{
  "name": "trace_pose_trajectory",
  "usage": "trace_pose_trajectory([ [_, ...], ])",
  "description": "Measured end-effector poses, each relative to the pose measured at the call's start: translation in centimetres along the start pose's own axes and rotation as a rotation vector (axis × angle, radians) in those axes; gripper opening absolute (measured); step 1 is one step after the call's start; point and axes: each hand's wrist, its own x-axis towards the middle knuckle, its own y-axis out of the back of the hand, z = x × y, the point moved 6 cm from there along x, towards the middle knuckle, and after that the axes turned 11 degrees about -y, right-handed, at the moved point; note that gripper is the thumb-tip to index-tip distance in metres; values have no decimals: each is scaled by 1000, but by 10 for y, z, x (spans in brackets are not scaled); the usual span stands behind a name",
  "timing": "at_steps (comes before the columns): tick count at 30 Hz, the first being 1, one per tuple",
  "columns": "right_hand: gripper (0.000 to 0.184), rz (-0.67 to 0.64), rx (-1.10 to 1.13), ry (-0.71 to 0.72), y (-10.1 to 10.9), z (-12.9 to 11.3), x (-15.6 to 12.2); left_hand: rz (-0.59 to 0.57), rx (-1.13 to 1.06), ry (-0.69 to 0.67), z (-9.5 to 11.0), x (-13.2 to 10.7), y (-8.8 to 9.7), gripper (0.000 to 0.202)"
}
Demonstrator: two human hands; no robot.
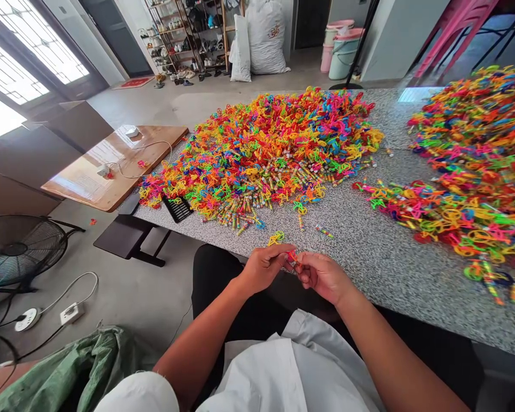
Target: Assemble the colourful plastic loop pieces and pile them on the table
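My left hand (264, 268) pinches a small pink plastic piece (289, 257) at the table's front edge. Its fingers are closed, and they hide part of the piece. My right hand (326, 276) meets it from the right, thumb and fingertips pressed together on a small orange plastic piece (299, 264). Whether the two pieces are joined cannot be made out. Just beyond my left hand lies a yellow-green plastic piece (277, 237). A thin patterned tube (324, 231) and another tube (301, 221) rest on the speckled tabletop (347, 252).
A large pile of colourful plastic pieces (261, 143) spreads ahead, with patterned tubes at its front. Another heap (480, 171) lies right. A black slotted tray (178, 209) sits at the left edge, near a wooden board (133, 154). A fan (17, 249) stands on the left.
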Motion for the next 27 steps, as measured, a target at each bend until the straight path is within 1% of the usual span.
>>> trace_pose_trajectory([
  [5,20,-22,-18,-38,2,-1,0,3,-27,9,0,1,-4,27],
  [9,17,-19,-32,-33,5,-3,1,15,-1,30,-3,1,-5,26],
  [13,16,-5,-40,-29,7,-4,3,5,48,18,-3,2,-5,24],
  [18,15,-25,-62,-56,8,-5,3,3,125,-28,-2,3,-7,25],
  [21,17,-11,-117,-70,8,-7,1,20,68,2,-4,3,-10,23],
  [24,20,61,-209,-6,9,-11,-2,34,-2,56,-8,2,-13,23],
  [27,24,164,-277,155,8,-18,-6,55,-29,85,-12,1,-13,24],
])
